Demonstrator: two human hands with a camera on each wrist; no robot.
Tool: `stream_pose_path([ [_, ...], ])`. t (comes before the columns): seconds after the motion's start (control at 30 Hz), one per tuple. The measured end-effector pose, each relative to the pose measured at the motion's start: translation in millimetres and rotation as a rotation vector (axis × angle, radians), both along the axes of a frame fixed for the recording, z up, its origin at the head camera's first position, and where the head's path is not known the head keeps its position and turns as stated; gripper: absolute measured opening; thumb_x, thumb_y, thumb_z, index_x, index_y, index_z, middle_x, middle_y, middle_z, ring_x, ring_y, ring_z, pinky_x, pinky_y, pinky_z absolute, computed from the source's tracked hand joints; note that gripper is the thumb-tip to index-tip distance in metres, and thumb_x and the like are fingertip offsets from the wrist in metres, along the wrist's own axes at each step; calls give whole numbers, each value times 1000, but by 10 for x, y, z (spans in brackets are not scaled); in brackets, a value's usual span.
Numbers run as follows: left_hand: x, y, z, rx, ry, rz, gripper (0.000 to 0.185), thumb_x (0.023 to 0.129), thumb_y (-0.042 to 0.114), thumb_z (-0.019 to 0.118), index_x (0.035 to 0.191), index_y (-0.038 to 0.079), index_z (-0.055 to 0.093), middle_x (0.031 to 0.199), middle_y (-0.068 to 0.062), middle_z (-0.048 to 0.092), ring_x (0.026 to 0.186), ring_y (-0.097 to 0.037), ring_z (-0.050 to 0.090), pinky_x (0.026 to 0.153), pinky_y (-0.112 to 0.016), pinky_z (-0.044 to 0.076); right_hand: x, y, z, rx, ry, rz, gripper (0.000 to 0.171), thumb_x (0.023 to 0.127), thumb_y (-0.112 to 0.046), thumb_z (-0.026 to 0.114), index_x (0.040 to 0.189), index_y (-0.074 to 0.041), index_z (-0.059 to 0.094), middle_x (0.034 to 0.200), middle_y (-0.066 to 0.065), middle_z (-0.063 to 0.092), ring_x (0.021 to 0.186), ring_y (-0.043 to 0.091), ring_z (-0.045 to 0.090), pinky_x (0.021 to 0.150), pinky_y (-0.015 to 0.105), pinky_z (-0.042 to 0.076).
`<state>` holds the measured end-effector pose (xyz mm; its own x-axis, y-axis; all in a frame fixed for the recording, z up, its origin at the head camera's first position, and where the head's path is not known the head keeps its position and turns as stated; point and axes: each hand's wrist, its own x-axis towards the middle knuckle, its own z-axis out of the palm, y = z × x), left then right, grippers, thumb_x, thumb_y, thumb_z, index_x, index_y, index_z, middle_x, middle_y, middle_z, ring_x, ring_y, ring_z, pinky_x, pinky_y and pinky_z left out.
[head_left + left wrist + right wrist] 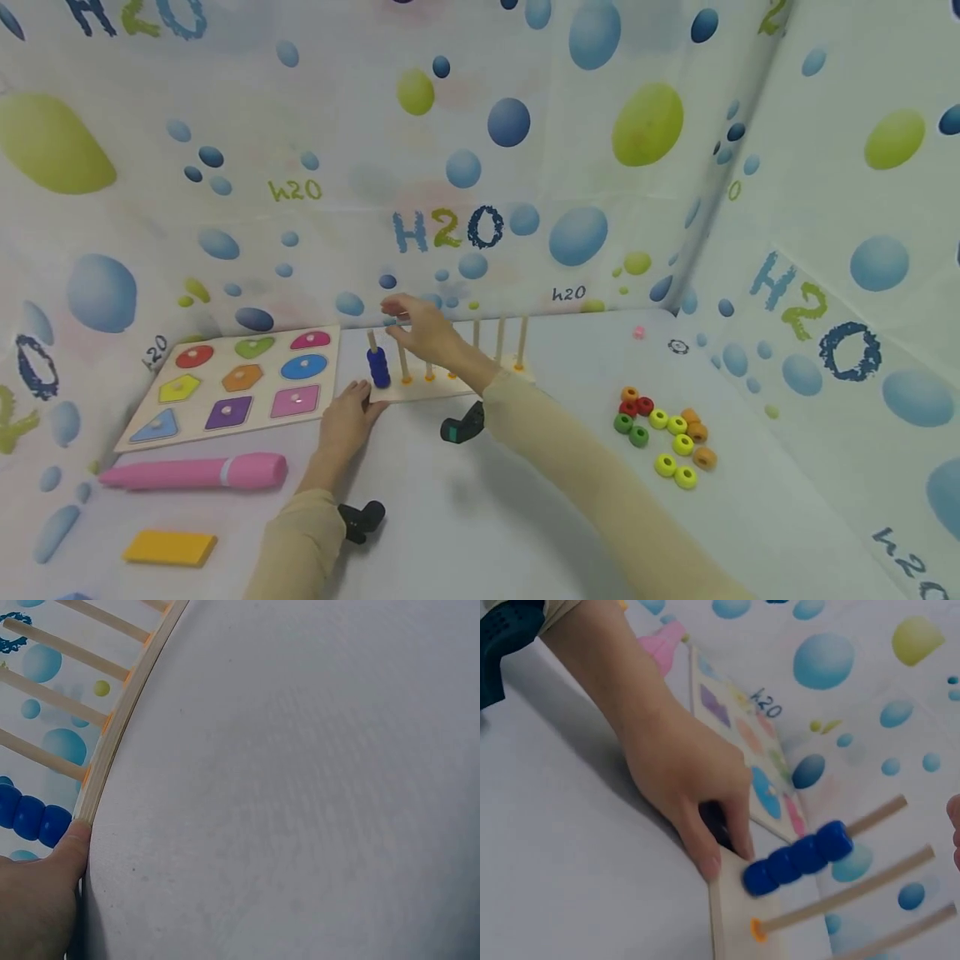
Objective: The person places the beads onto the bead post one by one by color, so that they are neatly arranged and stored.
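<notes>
Four deep-blue rounded beads (378, 367) sit stacked on the leftmost peg of a long, pale wooden board (427, 390), and the top of this peg is bare above them. The board is in the far middle part of the white table (442, 533), to the right of a flat wooden puzzle (212, 385) with coloured shapes. The left hand (348, 421) grips the left end of the board, with the thumb against the near edge. The right hand (427, 333) is raised over the next pegs; its thumb and fingers are parted, and I see no bead between them, so its grip looks released.

In my judgement, the step in hand is the sorting of beads by colour onto pegs, and the blue stack appears to be complete, because no loose blue bead is visible. The loose orange, red, green and yellow ring-shaped beads (678, 430) lie at the right. The next move probably calls for the right hand to reach there and pick one colour, while the left hand steadies the board.
</notes>
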<state>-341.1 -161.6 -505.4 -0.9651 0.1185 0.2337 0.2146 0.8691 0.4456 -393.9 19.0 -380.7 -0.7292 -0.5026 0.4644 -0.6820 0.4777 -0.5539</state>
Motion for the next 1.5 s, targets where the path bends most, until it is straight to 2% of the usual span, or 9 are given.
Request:
stream_pose_path([
  [0.17, 11, -5, 2, -10, -19, -1, 57, 91, 29, 64, 130, -10, 49, 133, -28, 48, 127, -43, 39, 102, -60, 33, 6, 339, -12, -151, 81, -10, 36, 85, 3, 66, 119, 5, 54, 114, 15, 63, 105, 20, 61, 89, 24, 51],
  [0.3, 11, 16, 10, -16, -17, -12, 57, 91, 28, 63, 130, -11, 49, 132, -28, 48, 128, -43, 39, 103, -58, 32, 58, 674, 8, -230, 86, -44, 34, 83, 6, 67, 115, 7, 56, 109, 16, 64, 102, 22, 61, 88, 33, 53],
  [0.5, 4, 27, 19, -27, -19, -16, 56, 92, 27, 62, 130, -12, 48, 133, -29, 47, 128, -43, 38, 104, -57, 32, 150, 1171, 15, -201, 102, -120, 34, 84, 3, 68, 115, 5, 56, 109, 14, 64, 102, 22, 62, 88, 32, 53],
  [0.7, 12, 12, 7, -23, -26, -22, 57, 92, 28, 62, 130, -12, 47, 133, -28, 47, 128, -43, 38, 103, -58, 32, 261, 1767, -107, -181, 114, -239, 30, 84, 1, 68, 112, 3, 58, 105, 12, 66, 99, 21, 63, 85, 25, 53],
  [0.87, 15, -19, 2, -25, -19, -12, 57, 92, 28, 62, 131, -12, 47, 133, -29, 47, 128, -43, 38, 103, -58, 32, 376, 2232, -193, -164, 112, -332, 29, 85, -1, 68, 112, 2, 59, 104, 12, 67, 98, 23, 64, 85, 31, 54],
  [1.0, 16, -18, -12, -15, -26, -13, 57, 93, 28, 61, 131, -11, 47, 134, -29, 46, 128, -43, 38, 103, -58, 31, 531, 2563, -283, -157, 49, -410, 29, 87, -6, 67, 115, -1, 58, 106, 10, 66, 100, 22, 63, 86, 31, 53],
  [1.13, 21, -3, -31, -6, -38, -17, 57, 93, 29, 61, 131, -11, 47, 134, -29, 45, 128, -44, 38, 103, -59, 32, 732, 2906, -452, -132, -41, -485, 29, 89, -12, 66, 116, -3, 58, 107, 9, 66, 100, 21, 63, 85, 28, 53],
  [1.33, 22, -12, -30, 10, 29, -15, 55, 91, 27, 64, 127, -12, 51, 130, -30, 49, 125, -45, 41, 101, -60, 35, 974, 3352, -695, -107, -102, -603, 29, 90, -15, 65, 116, -4, 58, 107, 11, 66, 100, 24, 62, 84, 23, 52],
  [1.5, 32, -19, 1, 18, 22, -6, 56, 91, 27, 64, 129, -12, 50, 131, -30, 48, 126, -45, 40, 101, -59, 34, 1109, 3657, -839, -63, -141, -697, 32, 91, -16, 64, 119, -2, 55, 110, 14, 65, 103, 28, 61, 87, 33, 52],
])
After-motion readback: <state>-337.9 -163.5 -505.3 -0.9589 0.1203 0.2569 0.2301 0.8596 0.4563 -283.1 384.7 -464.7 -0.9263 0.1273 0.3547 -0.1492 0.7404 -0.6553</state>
